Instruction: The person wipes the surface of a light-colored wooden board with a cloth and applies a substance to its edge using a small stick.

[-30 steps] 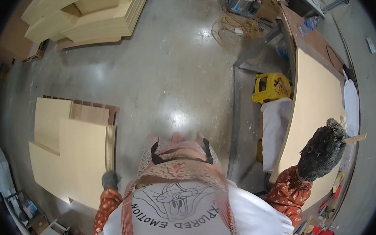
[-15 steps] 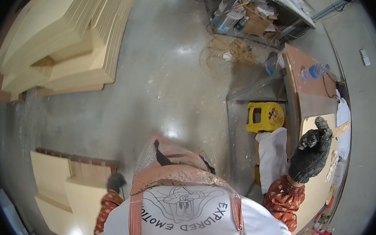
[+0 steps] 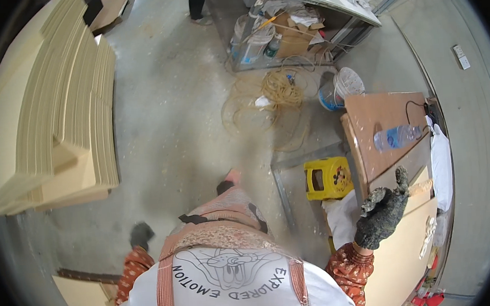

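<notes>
My right hand (image 3: pixel 382 214), in a dark, stained glove, is closed around a flat, light wood-coloured strip (image 3: pixel 421 187) that juts out to the right. Its thumb points up. Beneath the hand and to its right lies a pale board (image 3: pixel 400 261) on the bench, with whitish lumps (image 3: pixel 428 236) near its far-right edge. My left hand (image 3: pixel 142 235), also dark-gloved, hangs over the floor at my left side, apart from the pale panels (image 3: pixel 78 295) below it. Its fingers are too blurred to read.
Tall stacks of pale panels (image 3: pixel 60 110) stand at left. A yellow stool (image 3: pixel 329 178), a white bucket (image 3: pixel 347 83) and coiled hose (image 3: pixel 282 89) are ahead to the right. A clear bottle (image 3: pixel 396 137) lies on a brown board (image 3: pixel 362 112). Another person's leg (image 3: pixel 197 1) shows at the top.
The view has shifted forward, so the stacks, stool and bench sit lower in it. My left hand has moved away from the lower-left panels. My right hand still grips the strip.
</notes>
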Motion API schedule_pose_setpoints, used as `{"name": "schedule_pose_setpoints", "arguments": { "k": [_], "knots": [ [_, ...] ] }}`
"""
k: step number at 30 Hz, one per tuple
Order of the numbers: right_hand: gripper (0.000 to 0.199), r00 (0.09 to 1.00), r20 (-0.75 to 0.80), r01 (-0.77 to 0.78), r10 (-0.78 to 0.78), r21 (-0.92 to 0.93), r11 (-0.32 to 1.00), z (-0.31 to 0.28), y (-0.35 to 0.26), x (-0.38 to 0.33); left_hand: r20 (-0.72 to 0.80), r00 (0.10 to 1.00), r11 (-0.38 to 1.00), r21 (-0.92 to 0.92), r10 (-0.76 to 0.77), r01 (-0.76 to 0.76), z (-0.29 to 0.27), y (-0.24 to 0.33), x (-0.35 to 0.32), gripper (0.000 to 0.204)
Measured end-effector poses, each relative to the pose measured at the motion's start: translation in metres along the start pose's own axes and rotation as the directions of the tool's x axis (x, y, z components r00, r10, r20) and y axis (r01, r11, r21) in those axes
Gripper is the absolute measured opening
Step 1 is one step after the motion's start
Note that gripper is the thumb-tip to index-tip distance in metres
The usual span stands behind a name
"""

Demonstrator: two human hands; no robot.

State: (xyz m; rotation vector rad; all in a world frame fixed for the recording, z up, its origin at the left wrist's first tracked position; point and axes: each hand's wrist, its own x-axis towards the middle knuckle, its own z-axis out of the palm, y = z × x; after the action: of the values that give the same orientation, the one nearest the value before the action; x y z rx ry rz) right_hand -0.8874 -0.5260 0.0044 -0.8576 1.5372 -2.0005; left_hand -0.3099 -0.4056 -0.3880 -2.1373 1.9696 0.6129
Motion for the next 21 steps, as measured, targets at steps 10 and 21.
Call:
{"name": "schedule_pose_setpoints", "arguments": {
  "k": [10,21],
  "knots": [
    [0.026,0.997,0.036,0.071,-0.062,-0.644,0.762,0.051,0.082,0.205,0.276,0.961,0.994,0.106,0.007,-0.038,-0.027,0.115,0.165,0.021],
    [0.018,0.944,-0.078,-0.035,-0.32,-0.99,0.138,-0.003,0.227,0.305,0.425,0.89,0.482,-0.822,0.164,0.303,-0.132,0.153,0.44,0.012]
  ]
}}
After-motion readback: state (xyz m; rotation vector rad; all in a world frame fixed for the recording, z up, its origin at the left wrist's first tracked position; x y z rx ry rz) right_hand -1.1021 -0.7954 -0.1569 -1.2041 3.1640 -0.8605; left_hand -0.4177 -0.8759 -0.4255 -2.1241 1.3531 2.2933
